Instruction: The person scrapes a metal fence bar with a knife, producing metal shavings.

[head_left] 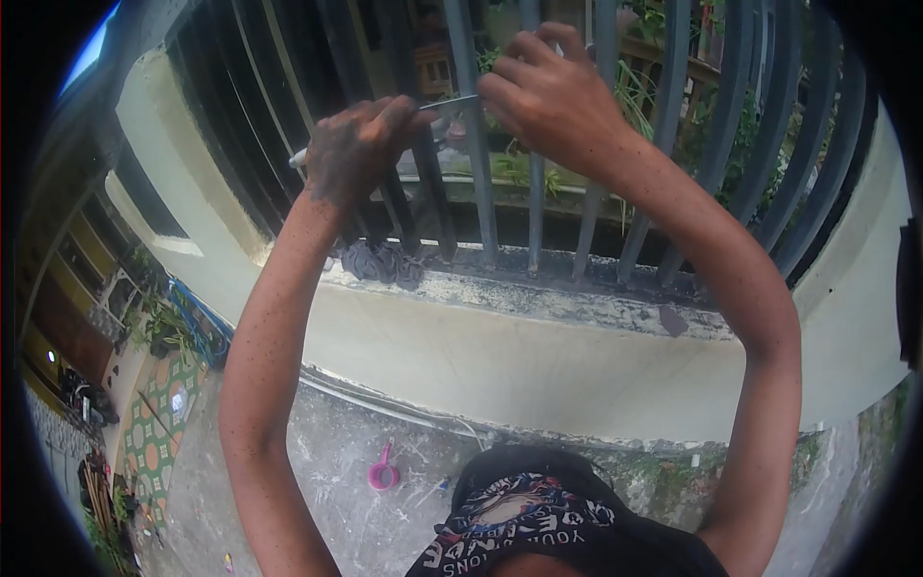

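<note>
My left hand (pixel 361 144), darkly smudged over the back, is closed around a thin-bladed tool with a white handle (pixel 299 158). Its narrow metal blade (pixel 452 102) sticks out toward my right hand, in front of the metal fence bars (pixel 484 183). Raised beside those bars, my right hand (pixel 548 91) has its fingers curled. Something small and pale shows at its fingers, but I cannot make out what it is. A crumpled grey cloth (pixel 380 264) lies on the wall ledge below my left hand.
The fence stands on a low cream wall (pixel 510 365) with a peeling ledge (pixel 538 298). A pink ring-shaped item with a handle (pixel 384 474) lies on the concrete floor (pixel 327 452). Plants (pixel 524 173) grow behind the bars. Green-orange tiles (pixel 159 423) are at left.
</note>
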`<control>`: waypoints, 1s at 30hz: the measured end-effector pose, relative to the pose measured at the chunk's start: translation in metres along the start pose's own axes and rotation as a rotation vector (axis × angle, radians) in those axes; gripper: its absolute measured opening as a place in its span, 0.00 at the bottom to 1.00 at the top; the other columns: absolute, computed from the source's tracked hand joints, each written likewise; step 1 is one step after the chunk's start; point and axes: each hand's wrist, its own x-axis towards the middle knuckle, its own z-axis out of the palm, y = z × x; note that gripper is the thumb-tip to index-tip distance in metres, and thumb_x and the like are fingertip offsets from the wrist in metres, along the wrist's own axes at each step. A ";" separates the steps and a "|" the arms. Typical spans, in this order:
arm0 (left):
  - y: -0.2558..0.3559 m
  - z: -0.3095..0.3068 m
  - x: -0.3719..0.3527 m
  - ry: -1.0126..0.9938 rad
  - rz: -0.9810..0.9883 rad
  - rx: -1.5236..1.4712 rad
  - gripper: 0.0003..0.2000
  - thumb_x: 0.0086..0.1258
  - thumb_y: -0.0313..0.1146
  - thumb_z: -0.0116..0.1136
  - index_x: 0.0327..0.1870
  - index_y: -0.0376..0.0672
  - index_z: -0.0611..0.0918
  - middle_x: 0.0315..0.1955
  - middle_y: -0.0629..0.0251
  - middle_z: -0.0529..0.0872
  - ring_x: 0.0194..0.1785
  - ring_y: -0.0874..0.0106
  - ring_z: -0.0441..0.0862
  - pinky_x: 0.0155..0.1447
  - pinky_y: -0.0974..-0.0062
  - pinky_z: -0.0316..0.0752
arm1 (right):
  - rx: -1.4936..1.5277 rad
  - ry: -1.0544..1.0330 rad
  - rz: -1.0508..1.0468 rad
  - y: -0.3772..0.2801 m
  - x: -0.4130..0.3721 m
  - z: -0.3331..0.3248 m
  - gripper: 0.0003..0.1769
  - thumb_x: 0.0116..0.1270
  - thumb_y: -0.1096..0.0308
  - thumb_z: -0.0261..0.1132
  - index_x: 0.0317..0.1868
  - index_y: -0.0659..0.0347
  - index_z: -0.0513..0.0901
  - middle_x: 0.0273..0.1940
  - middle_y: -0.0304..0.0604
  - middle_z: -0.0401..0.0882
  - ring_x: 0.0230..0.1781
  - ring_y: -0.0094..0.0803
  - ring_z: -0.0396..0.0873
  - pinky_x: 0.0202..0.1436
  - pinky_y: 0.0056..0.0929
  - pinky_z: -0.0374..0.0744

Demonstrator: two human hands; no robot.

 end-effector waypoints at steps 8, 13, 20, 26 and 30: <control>-0.002 0.026 -0.016 0.089 -0.066 -0.170 0.11 0.76 0.43 0.65 0.39 0.45 0.84 0.26 0.63 0.88 0.29 0.62 0.89 0.29 0.67 0.81 | 0.041 0.072 -0.042 0.004 0.006 0.004 0.08 0.62 0.63 0.75 0.40 0.52 0.87 0.38 0.34 0.86 0.52 0.32 0.81 0.69 0.45 0.68; 0.006 0.022 -0.030 0.020 0.006 -0.117 0.12 0.75 0.45 0.64 0.39 0.46 0.83 0.27 0.66 0.89 0.31 0.67 0.91 0.31 0.69 0.85 | 0.018 -0.161 -0.120 -0.012 -0.012 -0.004 0.09 0.68 0.64 0.73 0.47 0.51 0.91 0.44 0.38 0.91 0.57 0.34 0.82 0.76 0.49 0.63; 0.015 0.011 -0.030 -0.123 -0.035 -0.095 0.14 0.77 0.48 0.61 0.39 0.47 0.83 0.28 0.67 0.89 0.32 0.68 0.91 0.30 0.69 0.85 | 0.063 -0.157 0.002 -0.022 -0.018 -0.007 0.07 0.66 0.66 0.73 0.44 0.52 0.90 0.42 0.37 0.90 0.56 0.33 0.81 0.74 0.49 0.62; 0.023 -0.006 -0.027 -0.158 0.067 0.006 0.15 0.78 0.49 0.60 0.36 0.48 0.79 0.23 0.67 0.87 0.29 0.71 0.90 0.26 0.70 0.84 | 0.073 -0.147 -0.029 -0.029 -0.029 -0.001 0.06 0.64 0.68 0.72 0.42 0.53 0.91 0.41 0.36 0.90 0.57 0.34 0.81 0.74 0.49 0.62; 0.032 -0.026 -0.005 -0.233 0.017 0.117 0.14 0.79 0.47 0.59 0.38 0.47 0.80 0.24 0.68 0.86 0.28 0.72 0.89 0.25 0.72 0.83 | 0.035 -0.078 0.047 -0.021 -0.019 0.001 0.06 0.64 0.67 0.74 0.42 0.53 0.91 0.40 0.36 0.90 0.57 0.32 0.81 0.75 0.48 0.61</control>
